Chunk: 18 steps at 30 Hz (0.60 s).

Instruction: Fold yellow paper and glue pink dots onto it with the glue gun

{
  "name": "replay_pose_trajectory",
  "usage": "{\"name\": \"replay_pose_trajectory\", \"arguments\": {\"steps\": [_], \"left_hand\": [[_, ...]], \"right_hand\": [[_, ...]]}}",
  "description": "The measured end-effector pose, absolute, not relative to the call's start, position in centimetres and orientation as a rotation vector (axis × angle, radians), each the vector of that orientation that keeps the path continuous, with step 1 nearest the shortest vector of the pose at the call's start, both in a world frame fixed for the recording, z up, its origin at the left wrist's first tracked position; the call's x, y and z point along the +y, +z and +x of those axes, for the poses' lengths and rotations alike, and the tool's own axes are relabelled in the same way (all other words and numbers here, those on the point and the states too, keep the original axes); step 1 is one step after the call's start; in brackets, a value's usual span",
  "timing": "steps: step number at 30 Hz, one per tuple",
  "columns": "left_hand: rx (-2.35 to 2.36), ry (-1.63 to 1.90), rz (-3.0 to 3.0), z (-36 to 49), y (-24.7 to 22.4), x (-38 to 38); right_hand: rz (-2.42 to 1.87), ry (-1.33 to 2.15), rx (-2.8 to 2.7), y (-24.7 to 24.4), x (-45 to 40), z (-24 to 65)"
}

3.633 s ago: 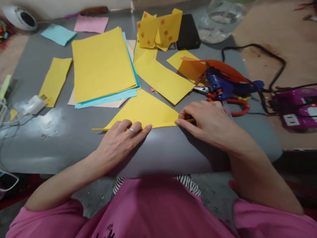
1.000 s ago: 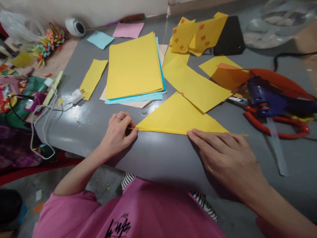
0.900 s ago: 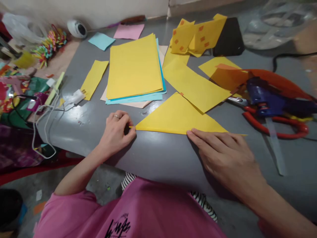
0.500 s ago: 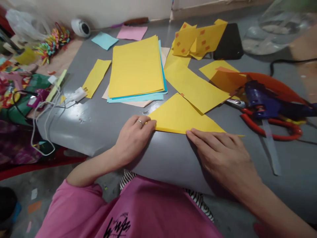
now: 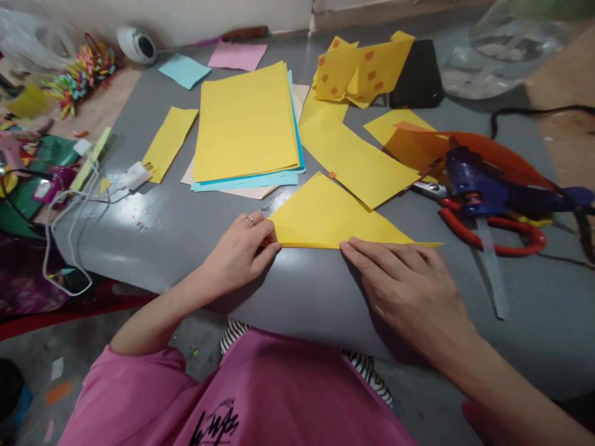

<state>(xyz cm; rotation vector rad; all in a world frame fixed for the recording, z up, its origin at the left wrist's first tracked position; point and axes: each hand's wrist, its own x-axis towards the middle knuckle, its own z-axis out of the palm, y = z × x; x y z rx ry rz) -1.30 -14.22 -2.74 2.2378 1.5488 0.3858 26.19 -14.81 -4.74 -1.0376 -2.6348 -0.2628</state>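
The left hand (image 5: 242,251), wearing a silver ring, is pinching the left end of a triangular yellow paper sheet (image 5: 332,214) between thumb and fingers, while the right hand (image 5: 409,285), apart from it, is pressing outstretched fingers onto the sheet's narrow folded edge. The sheet is lying close to the front edge of the smooth grey table (image 5: 297,291). Beyond it, a stack of rectangular yellow, blue and beige papers (image 5: 246,124) is lying toward the back edge. Toward the right edge, a blue plastic glue gun (image 5: 469,179) is resting over red-handled metal scissors (image 5: 465,234), and near the back right corner a clear round container (image 5: 483,71) is standing beside a flat black rectangular slab (image 5: 416,74)
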Motion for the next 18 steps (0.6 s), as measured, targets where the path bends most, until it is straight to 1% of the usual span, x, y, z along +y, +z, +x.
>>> {"name": "replay_pose_trajectory", "arguments": {"steps": [7,18], "left_hand": [[1.629,0.271,2.157,-3.4,-2.3,-14.0],[1.793,0.237,2.075,-5.0,-2.5,-15.1]], "right_hand": [[-1.036,-0.276,-2.614,-4.9,-14.8,26.2],[-1.024,-0.280,-2.620,-5.0,-14.7,26.1]]}}
